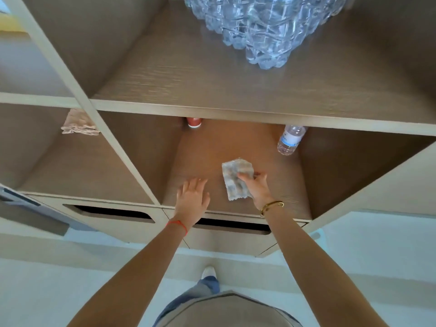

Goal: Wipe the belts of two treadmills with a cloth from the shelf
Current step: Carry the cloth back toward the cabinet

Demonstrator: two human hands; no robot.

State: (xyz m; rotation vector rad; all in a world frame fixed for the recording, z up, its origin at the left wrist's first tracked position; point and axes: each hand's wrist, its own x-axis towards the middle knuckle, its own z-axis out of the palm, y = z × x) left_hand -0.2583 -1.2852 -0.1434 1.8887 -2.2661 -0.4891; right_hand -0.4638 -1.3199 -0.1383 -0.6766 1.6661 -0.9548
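Note:
A pale patterned cloth (234,178) lies on the floor of the middle shelf compartment (290,204) of a wooden shelf unit. My right hand (256,187) pinches the cloth's right edge between thumb and fingers. My left hand (192,197) reaches into the same compartment just left of the cloth, fingers spread and relaxed, holding nothing. No treadmill is in view.
A small water bottle (290,139) and a red cup (194,122) stand at the back of the compartment. A pack of water bottles (259,27) sits on the shelf above. A second beige cloth (79,122) lies in the left compartment. Drawer slots run below.

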